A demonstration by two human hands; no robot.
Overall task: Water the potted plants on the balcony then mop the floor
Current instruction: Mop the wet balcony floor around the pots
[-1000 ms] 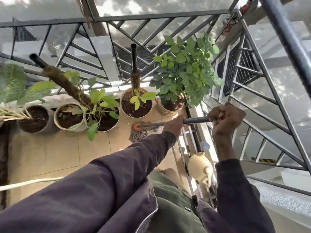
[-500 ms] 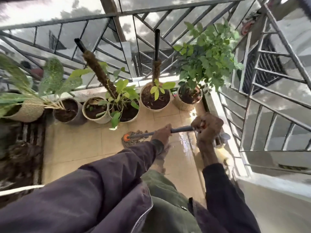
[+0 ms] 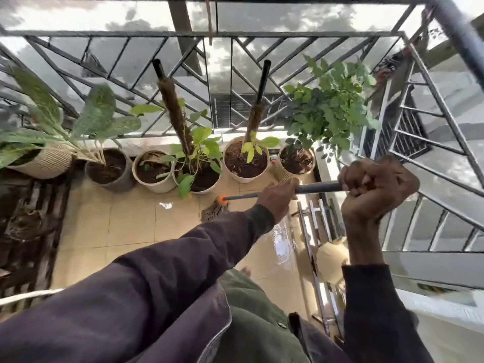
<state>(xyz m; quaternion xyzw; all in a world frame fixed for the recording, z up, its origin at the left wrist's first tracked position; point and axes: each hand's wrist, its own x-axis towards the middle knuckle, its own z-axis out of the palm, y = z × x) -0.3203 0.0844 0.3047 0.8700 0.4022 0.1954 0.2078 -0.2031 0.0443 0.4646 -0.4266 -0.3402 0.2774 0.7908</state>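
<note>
Mop head (image 3: 214,211) lies on the tiled floor (image 3: 125,231) near the middle of the view, just at 6 o'clock of the white pot (image 3: 201,186) that carries the leaning pole. Its grey handle (image 3: 318,188) runs toward 3 o'clock. The left hand (image 3: 276,199) is curled round the shaft, and the right hand (image 3: 377,189) is fisted over the top end.

The likeliest trouble is a stroke pushed too far toward 12 o'clock. That would knock the strands into the row of pots and could tip one or drag drooping leaves (image 3: 186,184). A pull back toward 4 o'clock could catch the handle on the metal rack (image 3: 311,231) or the cream watering can (image 3: 331,260) beside it. The glossy wet patch (image 3: 282,239) at 5 o'clock looks slippery underfoot.

Beige tiles cover the narrow balcony, which a grey railing (image 3: 235,35) fences at 12 and 3 o'clock. A dark mat (image 3: 31,218) lies at 9 o'clock.
</note>
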